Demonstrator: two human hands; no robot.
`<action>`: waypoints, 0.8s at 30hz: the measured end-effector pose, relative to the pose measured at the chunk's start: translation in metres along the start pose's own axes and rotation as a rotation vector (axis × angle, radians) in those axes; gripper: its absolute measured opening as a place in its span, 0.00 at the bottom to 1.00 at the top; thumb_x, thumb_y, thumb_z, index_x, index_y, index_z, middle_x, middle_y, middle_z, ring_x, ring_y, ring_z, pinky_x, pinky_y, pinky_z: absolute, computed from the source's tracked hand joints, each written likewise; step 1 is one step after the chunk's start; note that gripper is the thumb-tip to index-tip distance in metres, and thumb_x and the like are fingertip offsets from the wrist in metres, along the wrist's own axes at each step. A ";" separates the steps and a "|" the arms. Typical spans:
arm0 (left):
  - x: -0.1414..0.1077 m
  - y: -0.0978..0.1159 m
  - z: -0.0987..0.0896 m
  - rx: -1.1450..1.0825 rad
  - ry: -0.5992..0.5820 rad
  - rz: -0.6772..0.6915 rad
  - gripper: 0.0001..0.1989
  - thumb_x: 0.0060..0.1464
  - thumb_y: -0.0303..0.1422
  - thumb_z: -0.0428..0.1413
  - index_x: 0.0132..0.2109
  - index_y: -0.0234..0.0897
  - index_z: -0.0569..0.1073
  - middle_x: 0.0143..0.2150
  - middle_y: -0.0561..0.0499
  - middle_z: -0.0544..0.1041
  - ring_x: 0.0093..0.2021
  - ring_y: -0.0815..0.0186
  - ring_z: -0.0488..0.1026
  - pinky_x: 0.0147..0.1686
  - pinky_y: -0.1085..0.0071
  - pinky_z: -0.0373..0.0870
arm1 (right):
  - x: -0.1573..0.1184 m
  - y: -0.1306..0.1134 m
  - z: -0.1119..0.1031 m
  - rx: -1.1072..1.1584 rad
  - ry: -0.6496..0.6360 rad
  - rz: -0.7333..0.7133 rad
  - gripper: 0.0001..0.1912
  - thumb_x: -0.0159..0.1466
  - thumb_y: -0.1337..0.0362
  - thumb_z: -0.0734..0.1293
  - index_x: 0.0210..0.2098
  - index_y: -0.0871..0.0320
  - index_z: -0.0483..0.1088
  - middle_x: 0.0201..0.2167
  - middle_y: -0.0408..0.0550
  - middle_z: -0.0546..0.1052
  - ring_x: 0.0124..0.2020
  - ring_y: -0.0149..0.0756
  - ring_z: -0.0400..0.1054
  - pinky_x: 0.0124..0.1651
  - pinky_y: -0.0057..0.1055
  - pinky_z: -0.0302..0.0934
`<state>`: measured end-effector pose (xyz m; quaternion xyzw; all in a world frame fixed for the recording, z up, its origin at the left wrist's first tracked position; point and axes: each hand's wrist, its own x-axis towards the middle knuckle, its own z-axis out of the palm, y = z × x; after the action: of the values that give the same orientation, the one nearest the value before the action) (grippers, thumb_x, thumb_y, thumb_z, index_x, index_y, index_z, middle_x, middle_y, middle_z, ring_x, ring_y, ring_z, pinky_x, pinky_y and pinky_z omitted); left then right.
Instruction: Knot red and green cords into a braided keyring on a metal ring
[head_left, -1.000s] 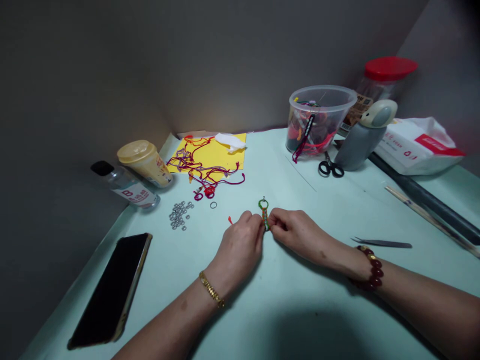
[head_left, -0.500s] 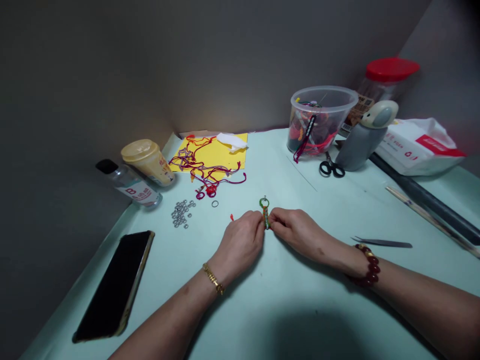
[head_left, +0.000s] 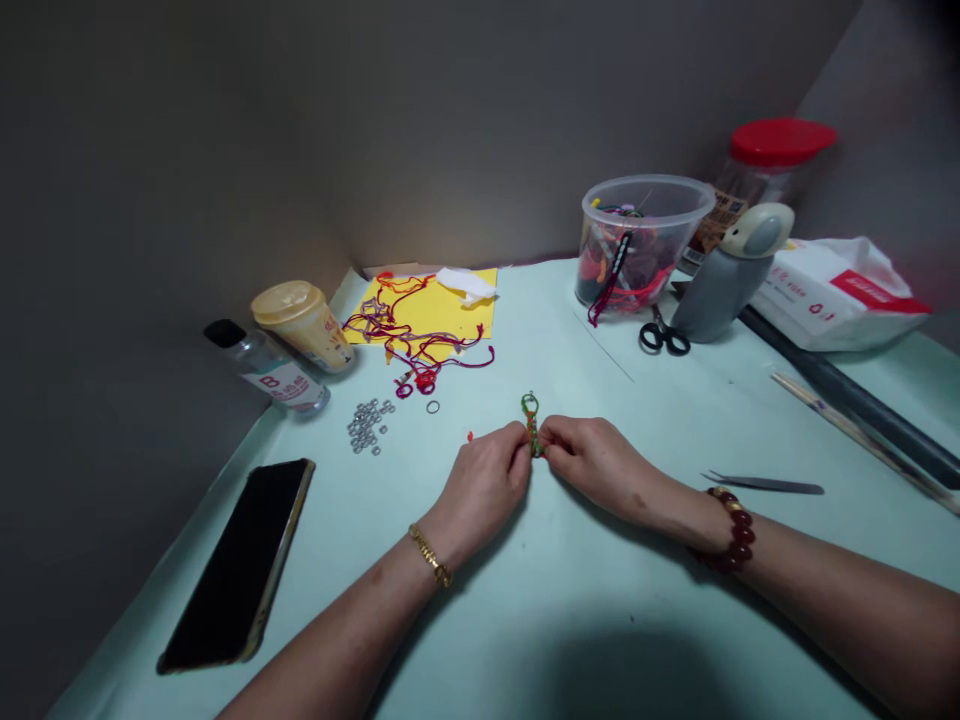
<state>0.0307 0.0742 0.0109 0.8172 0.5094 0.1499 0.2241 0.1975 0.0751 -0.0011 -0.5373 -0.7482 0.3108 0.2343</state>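
A small knotted cord piece point(head_left: 533, 432), green and orange with shiny silvery bits along it, lies upright in view between my hands. Its green loop point(head_left: 530, 403) points away from me. My left hand point(head_left: 489, 468) is closed at its left side, and my right hand point(head_left: 589, 450) is closed at its right side. Both hands pinch at the cord's lower end, where my fingers hide the strand ends. A little red-orange tip point(head_left: 470, 437) shows just beyond my left hand. To the left lies a loose pile of silvery rings point(head_left: 365, 426), with one separate ring point(head_left: 433, 407) nearby.
Left are a phone point(head_left: 238, 565), a clear bottle point(head_left: 289, 385) and a lidded cup point(head_left: 307, 325). Cords lie on yellow paper point(head_left: 461, 318). Right are a plastic tub point(head_left: 637, 245), scissors point(head_left: 664, 338), a grey bottle point(head_left: 724, 285), a white bag point(head_left: 832, 295) and tweezers point(head_left: 772, 485).
My hands stay closed at the knotted cord and have barely moved. The green loop looks slightly narrower. Things on the left sit a little further right in view.
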 end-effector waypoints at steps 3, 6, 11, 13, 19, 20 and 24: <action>-0.001 0.000 -0.001 -0.018 0.003 -0.010 0.10 0.62 0.28 0.45 0.34 0.38 0.68 0.28 0.54 0.73 0.28 0.67 0.67 0.30 0.71 0.56 | 0.000 -0.001 -0.001 0.002 -0.014 -0.004 0.08 0.60 0.72 0.58 0.25 0.57 0.62 0.21 0.39 0.67 0.24 0.29 0.57 0.29 0.27 0.47; -0.004 0.001 -0.007 -0.047 -0.024 -0.039 0.11 0.62 0.30 0.45 0.33 0.37 0.69 0.26 0.54 0.73 0.27 0.68 0.66 0.29 0.72 0.55 | -0.004 -0.004 -0.007 -0.023 -0.056 0.009 0.09 0.62 0.69 0.58 0.26 0.57 0.63 0.22 0.40 0.69 0.24 0.29 0.58 0.29 0.27 0.48; -0.010 -0.003 -0.019 -0.059 -0.120 -0.069 0.12 0.60 0.35 0.49 0.30 0.38 0.71 0.25 0.55 0.72 0.25 0.69 0.64 0.26 0.72 0.52 | -0.015 -0.011 -0.036 -0.025 -0.311 0.022 0.11 0.63 0.63 0.59 0.25 0.57 0.66 0.20 0.40 0.69 0.23 0.29 0.57 0.26 0.27 0.47; -0.010 -0.003 -0.021 -0.058 -0.139 -0.058 0.10 0.59 0.35 0.50 0.31 0.38 0.71 0.25 0.55 0.72 0.25 0.69 0.64 0.26 0.72 0.51 | -0.015 -0.011 -0.048 -0.032 -0.393 0.026 0.12 0.63 0.64 0.59 0.24 0.56 0.67 0.20 0.39 0.69 0.22 0.28 0.56 0.26 0.28 0.47; -0.013 0.005 -0.025 0.063 -0.156 -0.069 0.12 0.60 0.36 0.49 0.31 0.37 0.72 0.26 0.52 0.74 0.26 0.68 0.66 0.27 0.71 0.52 | 0.003 0.008 -0.049 -0.184 -0.103 -0.009 0.05 0.61 0.67 0.62 0.33 0.56 0.70 0.31 0.45 0.73 0.32 0.34 0.64 0.34 0.30 0.53; -0.014 0.006 -0.028 0.080 -0.193 -0.078 0.14 0.60 0.36 0.49 0.30 0.37 0.72 0.25 0.52 0.74 0.26 0.68 0.66 0.27 0.71 0.52 | 0.005 0.011 -0.045 -0.203 -0.080 -0.022 0.05 0.60 0.67 0.62 0.35 0.56 0.70 0.33 0.46 0.73 0.33 0.35 0.64 0.35 0.31 0.53; -0.018 0.007 -0.048 0.041 -0.414 -0.055 0.20 0.61 0.42 0.48 0.25 0.38 0.72 0.21 0.54 0.71 0.22 0.69 0.64 0.25 0.71 0.52 | 0.005 0.017 -0.033 -0.241 -0.087 -0.063 0.05 0.62 0.69 0.59 0.31 0.56 0.66 0.34 0.46 0.70 0.31 0.33 0.63 0.36 0.31 0.54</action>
<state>0.0058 0.0655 0.0552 0.8207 0.4776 -0.0380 0.3113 0.2299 0.0907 0.0103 -0.5237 -0.8061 0.2343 0.1450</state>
